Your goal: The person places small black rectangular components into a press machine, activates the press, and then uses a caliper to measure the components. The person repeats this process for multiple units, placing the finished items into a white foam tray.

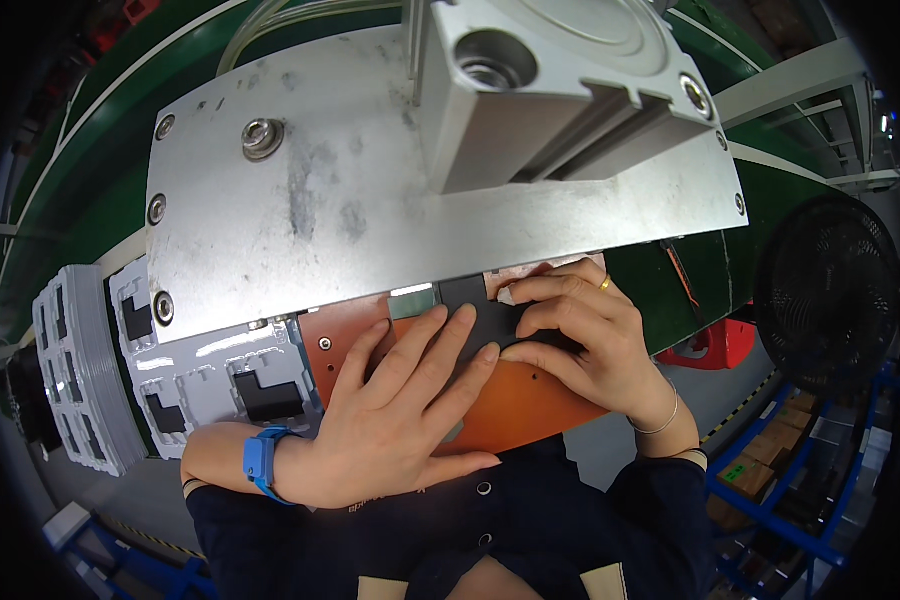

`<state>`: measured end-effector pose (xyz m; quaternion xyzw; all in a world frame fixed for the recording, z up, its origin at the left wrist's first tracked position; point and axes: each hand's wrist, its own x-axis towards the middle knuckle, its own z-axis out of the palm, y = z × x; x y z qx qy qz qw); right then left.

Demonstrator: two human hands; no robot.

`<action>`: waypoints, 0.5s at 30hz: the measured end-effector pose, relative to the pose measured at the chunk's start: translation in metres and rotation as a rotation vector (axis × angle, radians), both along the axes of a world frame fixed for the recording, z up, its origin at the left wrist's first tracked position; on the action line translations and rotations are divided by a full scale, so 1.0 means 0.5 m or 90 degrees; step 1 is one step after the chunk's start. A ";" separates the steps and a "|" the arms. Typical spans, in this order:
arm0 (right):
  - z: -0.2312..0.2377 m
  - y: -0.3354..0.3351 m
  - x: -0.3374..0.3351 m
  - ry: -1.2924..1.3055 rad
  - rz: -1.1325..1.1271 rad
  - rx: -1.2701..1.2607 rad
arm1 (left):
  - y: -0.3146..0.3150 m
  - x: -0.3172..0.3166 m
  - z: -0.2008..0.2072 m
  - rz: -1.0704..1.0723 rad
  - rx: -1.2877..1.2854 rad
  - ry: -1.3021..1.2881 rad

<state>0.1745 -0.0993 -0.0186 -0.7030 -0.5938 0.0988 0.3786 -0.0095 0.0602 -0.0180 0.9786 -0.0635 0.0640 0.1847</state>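
Note:
A flat black piece [490, 327] lies on the orange-brown fixture plate [530, 405], partly covered by my fingers. My left hand [400, 400] rests palm down from the left; its fingers are stretched and spread, with fingertips on the black piece. From the right, my right hand [595, 340] curls its thumb and fingers round the piece's right edge. A tiny whitish bit [506, 296] shows at the index fingertip; what it is I cannot make out. Left of the black piece, a greenish pad [413, 303] sits in the plate.
A thick metal press plate [340, 190] with a metal cylinder block [550, 130] overhangs the fixture. White trays [210, 350] with black L-shaped pieces [267, 396] stand left, beside a tray stack [85, 365]. At right are a black fan [825, 290] and a red container [715, 345].

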 end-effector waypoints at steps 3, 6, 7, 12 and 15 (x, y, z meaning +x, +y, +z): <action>0.000 0.000 0.000 0.000 -0.003 0.001 | 0.002 0.003 -0.003 -0.001 -0.009 -0.014; 0.002 0.001 0.000 0.005 -0.008 -0.001 | 0.005 0.007 -0.001 -0.002 -0.021 -0.022; 0.002 0.001 0.000 0.007 -0.009 -0.002 | 0.007 0.010 0.000 -0.004 -0.023 -0.024; 0.004 0.002 -0.003 0.007 -0.011 0.001 | 0.009 0.011 -0.001 -0.007 -0.007 -0.044; 0.004 0.003 -0.003 0.005 -0.011 0.001 | 0.011 0.012 -0.001 -0.010 0.002 -0.057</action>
